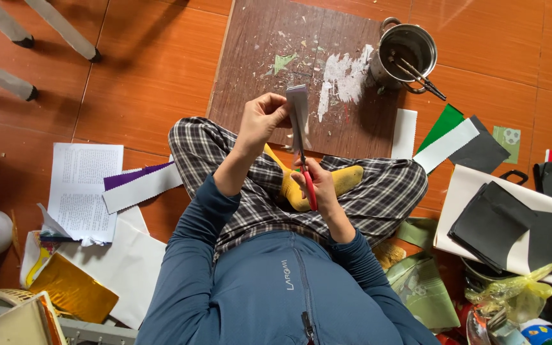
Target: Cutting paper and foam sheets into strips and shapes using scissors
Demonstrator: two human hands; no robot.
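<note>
While pinched upright in left hand (262, 116) above lap, narrow grey paper strip (299, 115) met red-handled scissors (308, 182) gripped by right hand (317, 182); risked crooked cut from floppy paper, fingertips near blades.

Left hand (262, 116) pinches a folded grey paper strip (298, 115) upright above the crossed legs. Right hand (314, 182) grips red-handled scissors (306, 167), blades meeting the strip's lower edge. A paint-stained wooden board (269, 57) lies ahead; a metal pot (404, 54) holds tools.

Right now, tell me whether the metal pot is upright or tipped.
Upright: the metal pot shows its open mouth, tools leaning inside.
</note>
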